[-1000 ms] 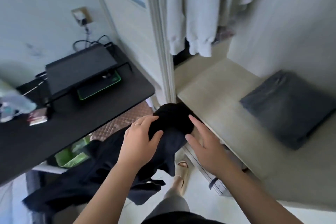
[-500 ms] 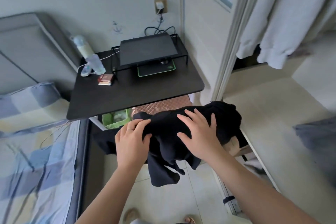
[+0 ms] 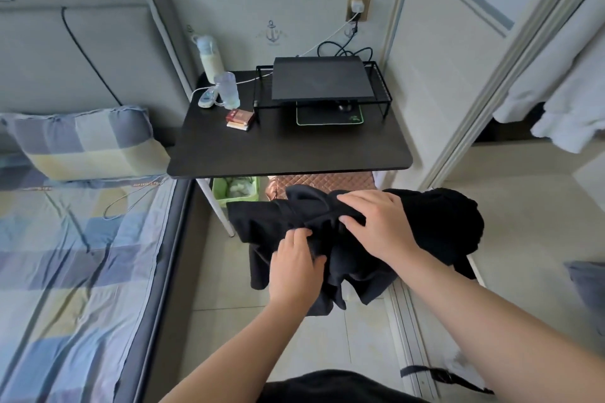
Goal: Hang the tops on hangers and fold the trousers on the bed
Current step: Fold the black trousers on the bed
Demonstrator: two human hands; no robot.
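A bunched black garment hangs in the air between the black desk and the open wardrobe. My left hand grips its lower left folds, fingers dug into the cloth. On the upper middle of the bundle, my right hand has its fingertips curled into a fold. Loose ends dangle below both hands over the tiled floor. The bed with its blue and yellow checked sheet lies at the left. A thin wire hanger rests on the sheet near the pillow.
The black desk carries a laptop on a wire stand, bottles and a small box. A checked pillow lies at the headboard. White garments hang in the wardrobe at right, above a shelf holding a folded grey item. A green bin sits under the desk.
The view has swung left from the wardrobe shelf toward the desk and bed. The black garment came away from the shelf edge with both hands, which now bunch it tighter.
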